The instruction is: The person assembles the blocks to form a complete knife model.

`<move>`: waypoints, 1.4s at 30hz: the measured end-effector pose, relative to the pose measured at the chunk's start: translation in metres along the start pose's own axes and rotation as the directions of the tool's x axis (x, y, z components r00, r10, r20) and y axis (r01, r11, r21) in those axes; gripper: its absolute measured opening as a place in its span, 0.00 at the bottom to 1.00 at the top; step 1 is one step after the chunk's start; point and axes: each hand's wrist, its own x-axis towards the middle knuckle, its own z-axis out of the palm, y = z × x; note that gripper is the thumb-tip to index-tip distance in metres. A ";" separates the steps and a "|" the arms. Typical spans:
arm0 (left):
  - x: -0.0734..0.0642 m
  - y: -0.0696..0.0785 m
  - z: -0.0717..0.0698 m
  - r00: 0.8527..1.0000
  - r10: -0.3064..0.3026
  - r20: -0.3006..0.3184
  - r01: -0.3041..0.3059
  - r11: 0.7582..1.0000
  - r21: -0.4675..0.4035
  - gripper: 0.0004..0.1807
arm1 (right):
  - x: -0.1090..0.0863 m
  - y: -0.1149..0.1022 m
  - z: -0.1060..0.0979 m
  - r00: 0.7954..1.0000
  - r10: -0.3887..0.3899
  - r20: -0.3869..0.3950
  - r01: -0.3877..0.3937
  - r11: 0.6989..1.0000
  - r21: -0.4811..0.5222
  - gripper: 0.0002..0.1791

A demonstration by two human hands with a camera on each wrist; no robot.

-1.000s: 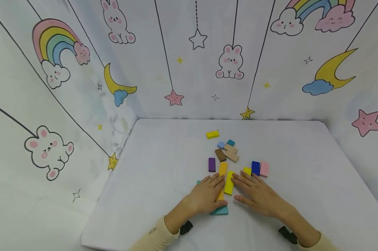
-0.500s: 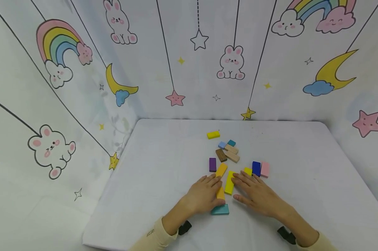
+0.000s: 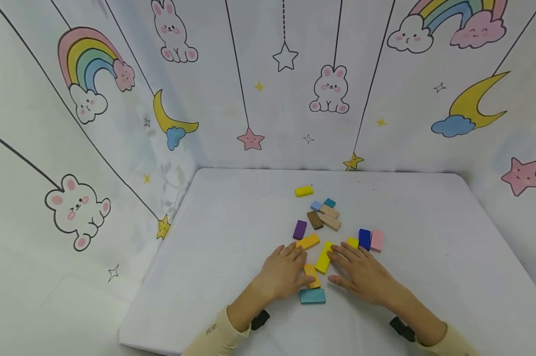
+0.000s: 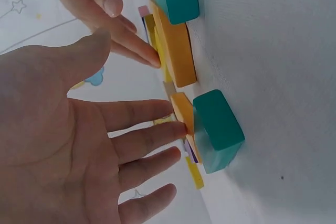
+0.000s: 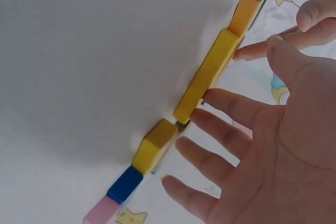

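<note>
My left hand [image 3: 282, 272] lies palm down with its fingers stretched out. Its fingertips touch an orange block [image 3: 308, 241], and its thumb is over a second orange block [image 3: 313, 283]. A teal block [image 4: 218, 121] beside the fingers shows in the left wrist view; the hand hides it from the head view. Another teal block [image 3: 312, 296] lies just in front of the thumb. My right hand [image 3: 363, 274] has its fingers spread, with the fingertips against a long yellow block [image 3: 323, 258]. A second yellow block [image 5: 155, 145] sits close to those fingertips.
Beyond the hands lie a purple block [image 3: 300, 230], a brown block [image 3: 314, 220], plain wooden blocks [image 3: 330, 222] and a far yellow block [image 3: 304, 191]. Blue [image 3: 364, 239] and pink [image 3: 376, 241] blocks stand right of them. The white table [image 3: 214, 237] meets a patterned cloth behind.
The far orange block has swung to a slant, its near end going left with my left hand. The purple block has tilted, and the long yellow block's near end has shifted slightly left.
</note>
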 end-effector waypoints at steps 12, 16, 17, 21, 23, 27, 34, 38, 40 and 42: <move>-0.006 -0.015 0.000 0.994 -0.110 0.029 0.111 0.993 -0.049 0.46 | 0.014 -0.012 0.008 0.999 -0.030 0.015 0.031 0.996 -0.087 0.44; -0.005 -0.021 -0.001 0.991 -0.129 0.026 0.130 0.990 -0.055 0.45 | 0.014 -0.011 0.010 0.999 -0.047 -0.006 0.046 0.993 -0.112 0.39; -0.005 -0.023 -0.002 0.991 -0.132 0.024 0.134 0.989 -0.057 0.44 | 0.014 -0.010 0.010 0.999 -0.046 0.000 0.046 0.993 -0.112 0.37; -0.004 -0.030 -0.003 0.989 -0.144 0.015 0.145 0.987 -0.070 0.43 | 0.015 -0.010 0.009 0.998 -0.049 0.029 0.051 0.994 -0.097 0.31; -0.005 -0.034 -0.004 0.989 -0.148 0.003 0.148 0.986 -0.081 0.42 | 0.015 -0.010 0.007 0.998 -0.052 0.046 0.056 0.994 -0.090 0.28; -0.007 -0.042 -0.001 0.988 -0.157 -0.007 0.156 0.983 -0.098 0.41 | 0.015 -0.011 0.006 0.996 -0.044 0.081 0.051 0.995 -0.086 0.26; -0.008 -0.053 0.003 0.984 -0.175 -0.035 0.170 0.977 -0.128 0.37 | 0.014 -0.008 0.009 0.995 -0.057 0.085 0.064 0.994 -0.088 0.30; -0.006 -0.057 0.002 0.982 -0.180 -0.062 0.170 0.975 -0.140 0.34 | 0.014 -0.008 0.010 0.996 -0.074 0.041 0.078 0.993 -0.089 0.32; -0.005 -0.059 0.002 0.980 -0.187 -0.070 0.178 0.976 -0.124 0.35 | 0.015 -0.008 0.010 0.997 -0.080 0.016 0.081 0.993 -0.089 0.32; -0.002 -0.059 0.003 0.978 -0.196 -0.070 0.189 0.977 -0.102 0.35 | 0.016 -0.008 0.011 0.996 -0.092 -0.004 0.091 0.990 -0.103 0.31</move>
